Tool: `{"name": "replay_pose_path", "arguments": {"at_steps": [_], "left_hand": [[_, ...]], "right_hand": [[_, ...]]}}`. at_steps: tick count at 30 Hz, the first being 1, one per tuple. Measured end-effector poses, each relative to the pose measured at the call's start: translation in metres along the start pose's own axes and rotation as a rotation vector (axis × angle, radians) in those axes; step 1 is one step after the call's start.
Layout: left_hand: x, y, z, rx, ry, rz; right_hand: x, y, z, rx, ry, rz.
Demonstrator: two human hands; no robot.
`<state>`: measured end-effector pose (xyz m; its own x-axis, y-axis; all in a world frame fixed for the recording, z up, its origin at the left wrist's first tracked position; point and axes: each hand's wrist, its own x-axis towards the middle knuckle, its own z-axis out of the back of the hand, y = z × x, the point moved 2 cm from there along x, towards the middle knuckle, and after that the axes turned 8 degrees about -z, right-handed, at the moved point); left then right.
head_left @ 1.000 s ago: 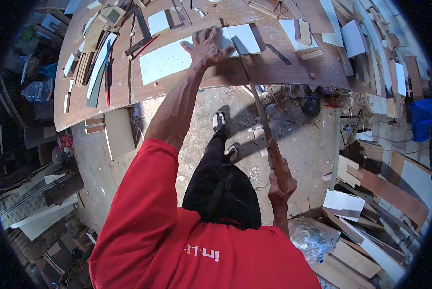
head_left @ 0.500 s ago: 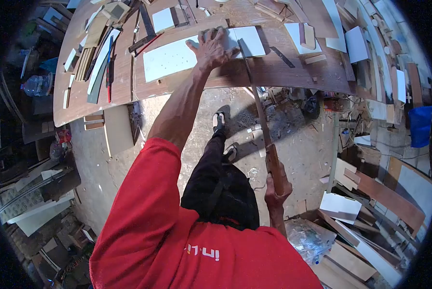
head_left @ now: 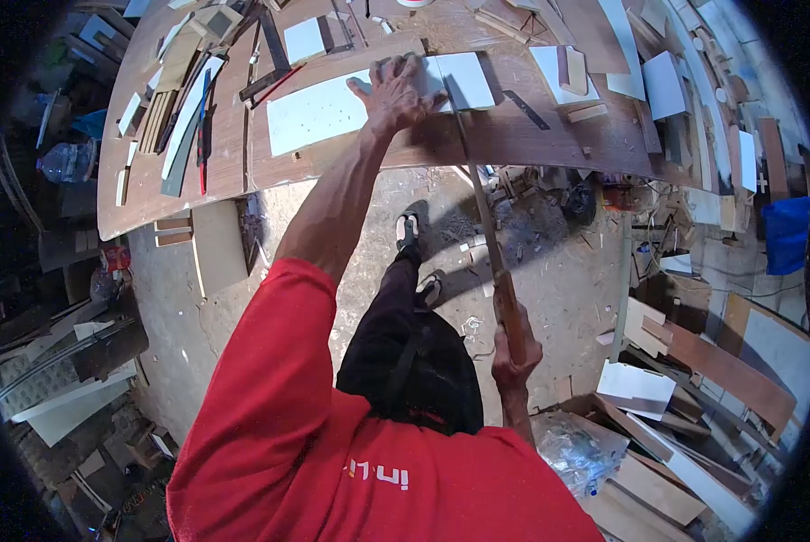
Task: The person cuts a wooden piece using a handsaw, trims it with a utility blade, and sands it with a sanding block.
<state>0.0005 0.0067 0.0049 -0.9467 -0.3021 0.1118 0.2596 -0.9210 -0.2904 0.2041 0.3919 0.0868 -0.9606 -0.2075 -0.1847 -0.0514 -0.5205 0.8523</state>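
Observation:
A long white board (head_left: 310, 116) lies across the brown tabletop near its front edge. My left hand (head_left: 396, 93) rests flat on it with the fingers spread, holding nothing. Just right of that hand, the blade of a handsaw (head_left: 483, 203) meets the board's front edge, with a thin line running across the board there. My right hand (head_left: 516, 357) is wrapped round the saw's wooden handle, low and in front of the table. Right of the blade, the end section of the board (head_left: 467, 79) lies in line with the rest.
A metal ruler (head_left: 526, 109) lies right of the board, near white offcuts (head_left: 558, 77). Wood strips and a red pencil (head_left: 284, 88) are on the left of the brown table (head_left: 188, 203). Scrap boards (head_left: 721, 361) and a plastic bag (head_left: 572, 452) are on the floor at right.
The view has shifted slightly. My right hand and the saw have moved a little against the board, while my left hand keeps its place on it.

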Motion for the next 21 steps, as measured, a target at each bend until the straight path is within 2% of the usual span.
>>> {"name": "replay_pose_path", "arguments": {"at_steps": [3, 5, 10, 14, 16, 21], "left_hand": [[0.0, -0.002, 0.002, 0.005, -0.015, -0.01], [-0.002, -0.002, 0.005, -0.004, 0.009, 0.002], [0.001, -0.004, 0.008, 0.025, 0.045, 0.002], [-0.004, -0.011, 0.019, -0.032, 0.101, 0.023], [0.0, -0.012, 0.02, -0.016, 0.101, 0.025], [-0.001, -0.007, 0.008, 0.039, 0.097, 0.015]], "right_hand": [[0.002, -0.005, 0.001, 0.042, -0.03, -0.01], [0.013, -0.007, -0.009, 0.061, 0.031, -0.149], [-0.001, -0.005, 0.0, 0.054, -0.01, 0.014], [0.011, -0.008, -0.009, 0.1, 0.01, -0.088], [0.008, -0.002, -0.012, 0.016, 0.025, -0.122], [0.004, -0.005, -0.006, 0.018, -0.017, -0.048]]}}
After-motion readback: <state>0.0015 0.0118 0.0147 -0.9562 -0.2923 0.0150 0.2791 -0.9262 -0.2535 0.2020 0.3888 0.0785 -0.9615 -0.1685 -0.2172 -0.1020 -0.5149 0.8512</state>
